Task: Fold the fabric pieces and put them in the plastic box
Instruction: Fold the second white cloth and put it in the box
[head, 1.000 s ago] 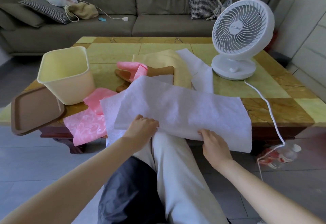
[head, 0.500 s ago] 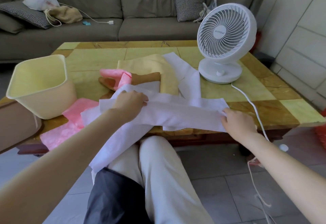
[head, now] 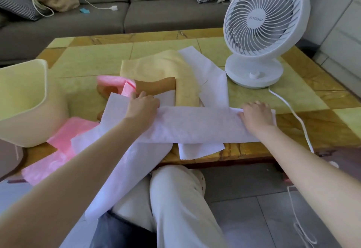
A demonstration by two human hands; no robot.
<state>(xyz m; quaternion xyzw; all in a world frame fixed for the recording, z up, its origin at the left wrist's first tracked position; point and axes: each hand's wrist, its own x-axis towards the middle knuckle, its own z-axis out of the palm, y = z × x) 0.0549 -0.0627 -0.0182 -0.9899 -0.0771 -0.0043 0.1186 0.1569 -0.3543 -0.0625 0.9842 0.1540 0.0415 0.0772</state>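
Right of the box [head: 29, 101], my left grip [head: 142, 107] presses flat on the folded white fabric [head: 195, 126], which I judge soft, light and best pinched at its ends, while my right grip [head: 256, 117] bends over its far edge on the counter [head: 312, 124], pinching or not I cannot tell.

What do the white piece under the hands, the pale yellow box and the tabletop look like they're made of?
White fabric piece: thin matte cloth, faintly patterned, with zigzag-cut edges; possibly nonwoven. Plastic box: smooth pale yellow plastic, by its even thin wall and soft sheen. Tabletop: glossy yellow and brown veined panels, likely polished stone or an imitation.
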